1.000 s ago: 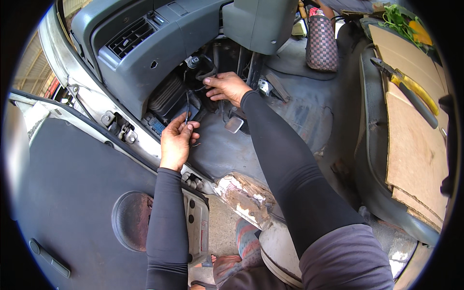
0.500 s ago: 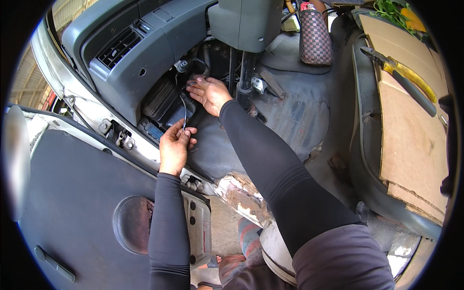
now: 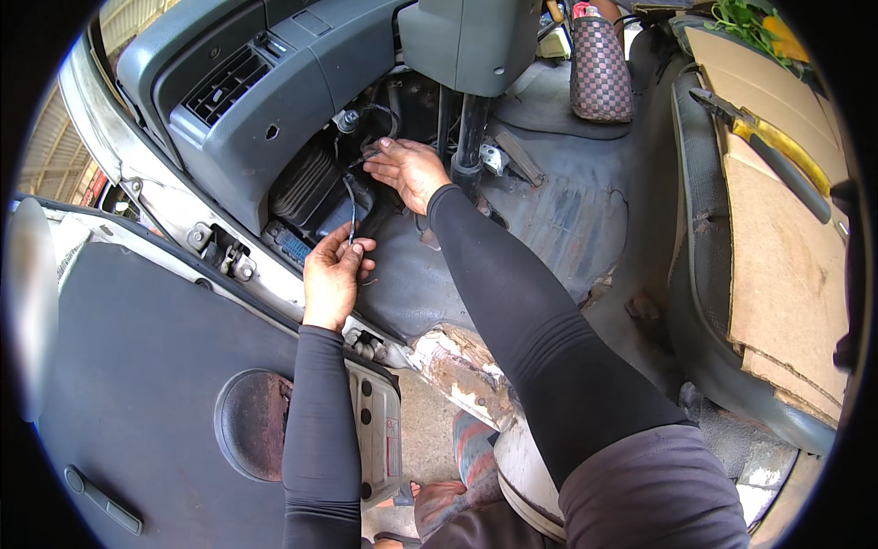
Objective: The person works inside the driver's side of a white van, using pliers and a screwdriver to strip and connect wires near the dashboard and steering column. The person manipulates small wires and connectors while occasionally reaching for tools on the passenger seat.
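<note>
Below the dashboard, my left hand (image 3: 331, 279) pinches the lower end of a thin dark wire (image 3: 353, 212) between thumb and fingertips. The wire runs up toward a small round metal part with a threaded look (image 3: 347, 121) under the panel edge. My right hand (image 3: 409, 173) is to the right of the wire's upper stretch, fingers stretched out toward the dark recess and palm partly showing. Nothing plainly sits in its fingers; the far fingertips are hard to make out against the dark cables behind them. A ribbed black part (image 3: 313, 188) is left of the wire.
The steering column (image 3: 469, 137) stands right of my right hand. An open door (image 3: 155, 366) fills the lower left. On the seat's cardboard (image 3: 777, 247) lie yellow-handled pliers (image 3: 773, 151). A checkered pouch (image 3: 601, 82) hangs at the back. The door sill (image 3: 462, 371) is rusted.
My right hand has drawn slightly right, away from the wire, and its fingers have straightened. My left hand keeps its pinch on the wire, almost unmoved. The view has shifted slightly.
</note>
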### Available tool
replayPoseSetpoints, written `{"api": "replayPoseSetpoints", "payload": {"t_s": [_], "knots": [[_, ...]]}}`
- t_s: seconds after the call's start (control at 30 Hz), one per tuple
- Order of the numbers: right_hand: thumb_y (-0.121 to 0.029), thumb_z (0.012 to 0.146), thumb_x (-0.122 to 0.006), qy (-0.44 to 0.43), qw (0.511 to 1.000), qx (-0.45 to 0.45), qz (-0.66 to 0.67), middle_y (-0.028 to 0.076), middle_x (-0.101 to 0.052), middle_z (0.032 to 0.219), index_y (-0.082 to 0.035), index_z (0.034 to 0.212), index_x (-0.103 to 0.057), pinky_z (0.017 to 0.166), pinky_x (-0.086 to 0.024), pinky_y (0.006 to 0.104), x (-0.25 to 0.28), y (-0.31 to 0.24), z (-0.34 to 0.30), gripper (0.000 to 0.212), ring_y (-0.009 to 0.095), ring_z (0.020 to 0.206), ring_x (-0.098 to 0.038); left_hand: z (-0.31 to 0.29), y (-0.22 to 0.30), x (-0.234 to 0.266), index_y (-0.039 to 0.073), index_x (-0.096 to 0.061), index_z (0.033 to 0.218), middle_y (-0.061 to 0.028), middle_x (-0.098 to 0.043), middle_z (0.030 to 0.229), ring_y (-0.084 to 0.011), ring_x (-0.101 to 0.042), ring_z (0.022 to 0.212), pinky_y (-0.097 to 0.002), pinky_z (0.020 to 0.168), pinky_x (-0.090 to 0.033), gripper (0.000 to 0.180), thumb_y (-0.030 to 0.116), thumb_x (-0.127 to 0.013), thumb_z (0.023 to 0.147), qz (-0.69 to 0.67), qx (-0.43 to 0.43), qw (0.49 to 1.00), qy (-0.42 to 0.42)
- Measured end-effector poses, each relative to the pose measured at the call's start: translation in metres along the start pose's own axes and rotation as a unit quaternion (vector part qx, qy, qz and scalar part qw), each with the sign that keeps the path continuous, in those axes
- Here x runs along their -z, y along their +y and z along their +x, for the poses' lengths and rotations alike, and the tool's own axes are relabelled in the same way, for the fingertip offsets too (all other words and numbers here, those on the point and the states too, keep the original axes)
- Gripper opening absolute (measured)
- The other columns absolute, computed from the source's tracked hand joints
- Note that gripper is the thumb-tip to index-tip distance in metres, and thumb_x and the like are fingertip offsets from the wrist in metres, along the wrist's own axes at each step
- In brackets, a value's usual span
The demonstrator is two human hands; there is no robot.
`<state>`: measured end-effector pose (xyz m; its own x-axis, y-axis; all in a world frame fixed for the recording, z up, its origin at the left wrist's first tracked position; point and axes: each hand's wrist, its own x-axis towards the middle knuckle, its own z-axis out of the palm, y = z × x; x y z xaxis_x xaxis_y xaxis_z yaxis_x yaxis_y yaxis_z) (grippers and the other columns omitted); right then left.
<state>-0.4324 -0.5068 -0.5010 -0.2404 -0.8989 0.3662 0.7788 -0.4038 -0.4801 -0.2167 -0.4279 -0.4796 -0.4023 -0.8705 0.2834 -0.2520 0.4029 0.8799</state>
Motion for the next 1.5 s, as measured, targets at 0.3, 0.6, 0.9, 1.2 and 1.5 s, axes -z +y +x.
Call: {"api": "replayPoseSetpoints", "payload": {"t_s": [0.3,0.6,0.9,1.2,1.5], "knots": [[-0.025,0.101,-0.070,0.004,0.999,0.003,-0.044,0.023,-0.072,0.109,0.006,0.121,-0.058,0.093,-0.059,0.0423,0.003,-0.003,-0.001,0.038,0.032,0.098,-0.075,0.000,-0.003,0.002,-0.008,-0.048,0.148,-0.0096,-0.075,0.105,-0.0079,-0.065,0.074,-0.0212,0.069,-0.054,0.046,0.000,-0.057,0.103,-0.005,-0.003,1.000,-0.001],[-0.037,0.099,-0.071,-0.054,0.994,-0.053,-0.072,0.018,-0.073,0.119,-0.004,0.119,-0.064,0.092,-0.057,0.0394,0.012,-0.017,-0.001,0.039,0.028,0.107,-0.072,-0.025,0.017,-0.003,-0.011,-0.043,0.150,-0.0124,-0.074,0.104,-0.0115,-0.066,0.076,-0.0232,0.071,-0.054,0.055,0.001,-0.062,0.100,-0.057,-0.001,0.998,0.005],[-0.052,0.098,-0.069,-0.032,0.979,-0.078,-0.183,0.015,-0.072,0.123,-0.003,0.129,-0.065,0.095,-0.053,0.0397,0.014,-0.021,-0.005,0.058,0.024,0.106,-0.070,-0.044,0.033,-0.006,-0.006,-0.051,0.145,-0.0095,-0.074,0.108,-0.0122,-0.069,0.088,-0.0232,0.074,-0.054,0.047,0.004,-0.063,0.101,-0.043,0.003,0.997,0.066],[-0.045,0.101,-0.066,-0.021,0.970,-0.079,-0.229,0.010,-0.076,0.114,-0.007,0.128,-0.067,0.083,-0.054,0.0354,-0.010,-0.013,-0.008,0.047,0.019,0.091,-0.072,-0.027,-0.004,-0.027,-0.004,-0.052,0.144,-0.0104,-0.073,0.111,-0.0152,-0.069,0.089,-0.0259,0.075,-0.055,0.043,0.004,-0.059,0.103,-0.089,0.008,0.991,0.099],[-0.041,0.101,-0.067,-0.012,0.970,-0.060,-0.233,0.010,-0.076,0.114,-0.009,0.131,-0.065,0.084,-0.055,0.0358,-0.009,-0.023,-0.005,0.044,0.018,0.090,-0.072,-0.041,-0.007,-0.014,-0.006,-0.058,0.138,-0.0092,-0.073,0.107,-0.0137,-0.069,0.083,-0.0244,0.070,-0.054,0.041,0.015,-0.064,0.104,-0.068,0.043,0.991,0.109]]}}
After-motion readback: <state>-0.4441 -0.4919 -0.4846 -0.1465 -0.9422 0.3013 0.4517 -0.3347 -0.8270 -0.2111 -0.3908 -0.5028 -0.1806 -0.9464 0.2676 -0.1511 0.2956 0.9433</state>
